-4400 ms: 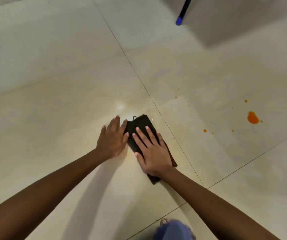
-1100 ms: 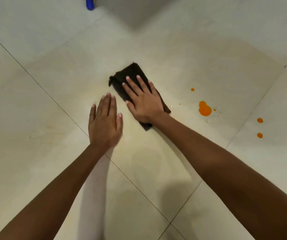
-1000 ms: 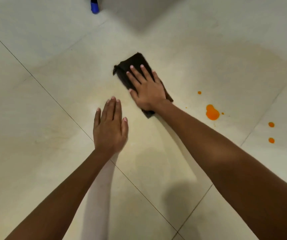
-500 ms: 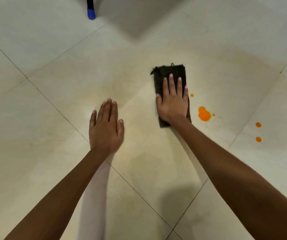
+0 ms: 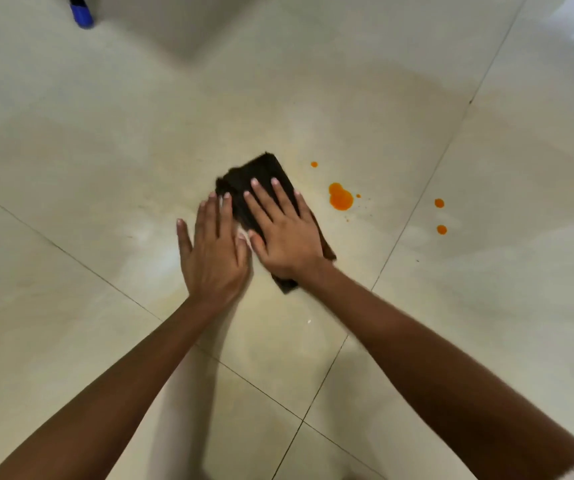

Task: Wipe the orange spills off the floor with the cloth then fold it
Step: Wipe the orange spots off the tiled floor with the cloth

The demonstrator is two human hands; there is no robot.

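Observation:
A dark folded cloth [image 5: 259,174] lies flat on the cream tiled floor [image 5: 105,150]. My right hand [image 5: 283,228] presses down on it, palm flat and fingers spread. My left hand [image 5: 211,251] rests flat on the floor just left of the cloth, fingertips at its left edge. A large orange spill [image 5: 340,197] sits a short way right of the cloth. A small orange drop [image 5: 314,164] lies above the big spill, and two more drops [image 5: 439,203] [image 5: 441,229] lie further right beyond a grout line.
A blue-tipped pole end [image 5: 81,13] rests on the floor at the top left. Grout lines cross the tiles under my arms. A grey shadowed patch [image 5: 188,26] covers the floor at the top middle.
My right hand slid the cloth back left, away from the big orange spill, and turned it diagonal. My left hand moved up beside it. The spills are unchanged.

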